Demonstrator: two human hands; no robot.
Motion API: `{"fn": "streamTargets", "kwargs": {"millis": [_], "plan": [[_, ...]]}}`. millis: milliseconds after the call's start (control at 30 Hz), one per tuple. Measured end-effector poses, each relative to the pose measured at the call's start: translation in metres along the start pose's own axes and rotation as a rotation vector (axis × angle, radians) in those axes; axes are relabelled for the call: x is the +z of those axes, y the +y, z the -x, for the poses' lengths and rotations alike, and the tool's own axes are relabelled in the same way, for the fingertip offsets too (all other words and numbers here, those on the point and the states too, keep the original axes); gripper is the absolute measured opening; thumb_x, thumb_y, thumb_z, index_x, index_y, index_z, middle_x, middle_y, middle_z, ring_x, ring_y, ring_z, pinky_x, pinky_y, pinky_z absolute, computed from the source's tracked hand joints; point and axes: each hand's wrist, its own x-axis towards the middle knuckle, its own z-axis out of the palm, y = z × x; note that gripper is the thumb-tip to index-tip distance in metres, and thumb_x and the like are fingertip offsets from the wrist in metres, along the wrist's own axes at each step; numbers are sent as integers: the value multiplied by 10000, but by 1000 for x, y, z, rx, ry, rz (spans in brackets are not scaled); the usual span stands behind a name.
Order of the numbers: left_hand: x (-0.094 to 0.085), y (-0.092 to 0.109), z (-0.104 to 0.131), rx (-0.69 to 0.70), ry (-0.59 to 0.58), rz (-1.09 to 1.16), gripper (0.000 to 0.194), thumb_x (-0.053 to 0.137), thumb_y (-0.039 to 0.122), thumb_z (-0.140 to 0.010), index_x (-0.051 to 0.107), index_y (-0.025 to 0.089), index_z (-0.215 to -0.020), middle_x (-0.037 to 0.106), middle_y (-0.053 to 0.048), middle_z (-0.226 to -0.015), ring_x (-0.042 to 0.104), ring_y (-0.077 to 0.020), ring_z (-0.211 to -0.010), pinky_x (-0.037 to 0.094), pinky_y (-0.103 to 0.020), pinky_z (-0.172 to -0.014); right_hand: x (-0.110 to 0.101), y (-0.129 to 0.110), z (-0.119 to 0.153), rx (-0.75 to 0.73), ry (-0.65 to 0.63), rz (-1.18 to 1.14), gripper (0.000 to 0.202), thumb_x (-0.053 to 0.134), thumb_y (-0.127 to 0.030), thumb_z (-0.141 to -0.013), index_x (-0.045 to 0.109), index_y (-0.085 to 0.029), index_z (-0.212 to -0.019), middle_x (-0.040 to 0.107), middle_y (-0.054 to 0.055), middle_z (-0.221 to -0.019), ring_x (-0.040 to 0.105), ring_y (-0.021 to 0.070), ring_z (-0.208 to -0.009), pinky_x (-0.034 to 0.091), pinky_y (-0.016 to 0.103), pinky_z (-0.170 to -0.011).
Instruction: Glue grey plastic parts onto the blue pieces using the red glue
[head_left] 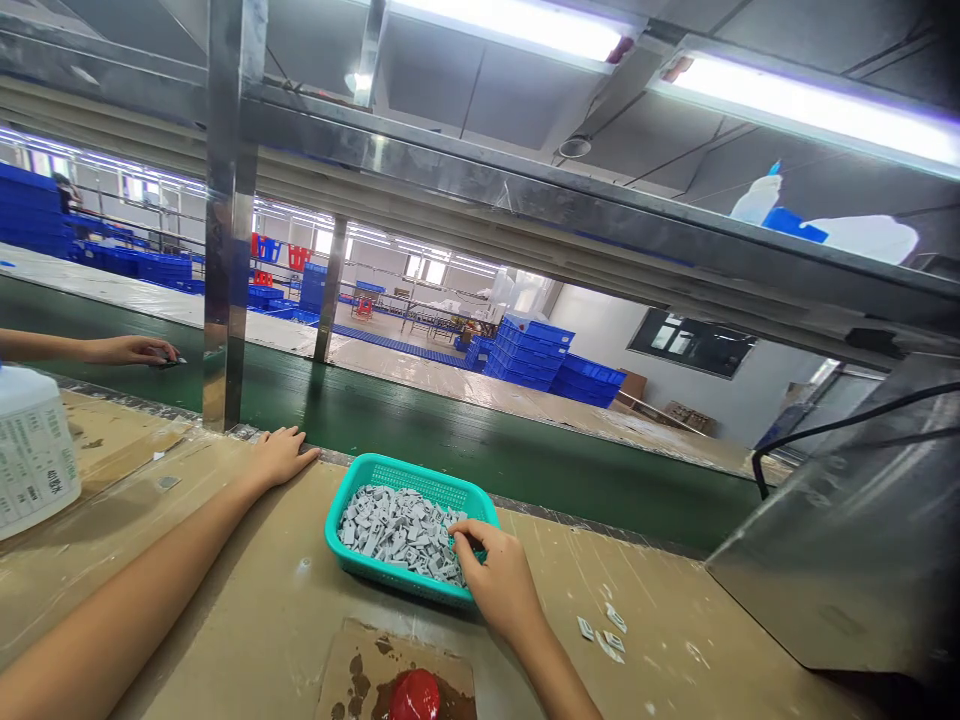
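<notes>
A turquoise plastic basket point(409, 580) full of small grey parts point(397, 525) sits on the brown work surface. My right hand point(491, 570) reaches over the basket's right side, thumb and forefinger bent together at the parts; whether a part is between them is too small to tell. My left hand point(281, 455) lies flat at the table's far edge, left of the basket, fingers spread and holding nothing. In front of the basket, a red round object point(415, 695) rests on a stained piece of cardboard point(341, 690). Several loose grey parts point(613, 640) lie to the right.
A green conveyor belt point(420, 435) runs behind the table. A metal post point(223, 230) rises at its edge, left of my left hand. A white labelled jug point(34, 450) stands at left. Another person's hand point(135, 350) is over the belt. A metal panel point(847, 540) closes the right side.
</notes>
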Motion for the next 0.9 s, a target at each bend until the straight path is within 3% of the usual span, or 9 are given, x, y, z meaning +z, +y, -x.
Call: {"fn": "streamTargets", "kwargs": {"millis": [900], "plan": [[-3,1,2,-8,-18,16,622,267,515,-796,476,113,-1222,382,-149,-1343,344,-300,-1223,255,-465,-986,-1,-1,-1,-1,18,10,300,379,-245,-762,667,-160,-765,692,62,-779,620,210,-725,446,282,-647]]}}
